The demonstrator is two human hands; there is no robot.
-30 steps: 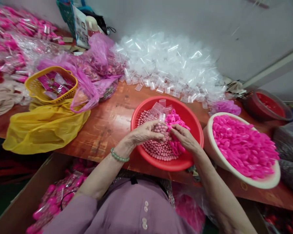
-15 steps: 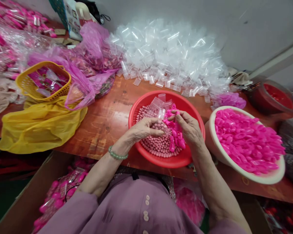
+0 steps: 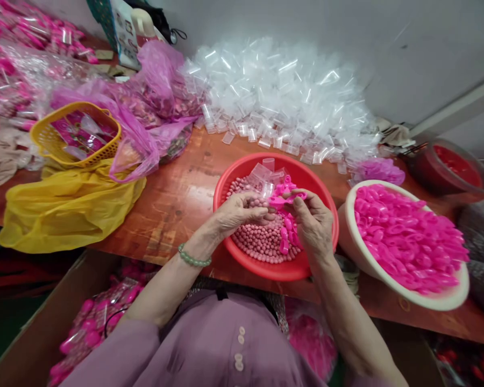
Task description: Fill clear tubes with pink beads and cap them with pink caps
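Note:
A red basin (image 3: 229, 250) in front of me holds small round pink beads (image 3: 258, 242), clear plastic tubes (image 3: 262, 174) and bright pink plastic pieces (image 3: 285, 185). Over its left side, my left hand (image 3: 239, 212) is curled, with a few pink beads between thumb and fingers; how many is hidden. On the right side of the basin, my right hand (image 3: 313, 220) pinches a bright pink plastic piece with a looped end (image 3: 299, 195). Its other end points toward the left fingertips; whether they touch it I cannot tell.
A cream tub (image 3: 350, 215) heaped with pink pieces (image 3: 407, 236) stands right. Behind the basin rises a pile of clear tubes (image 3: 274, 97). Left are a yellow basket (image 3: 44, 142), a yellow bag (image 3: 68, 209) and purple bags (image 3: 161, 75). Below is a carton (image 3: 44, 322).
My right hand has brought the looped pink piece up into plain view between its fingers. My left fingers have curled in more around beads. The view has shifted slightly.

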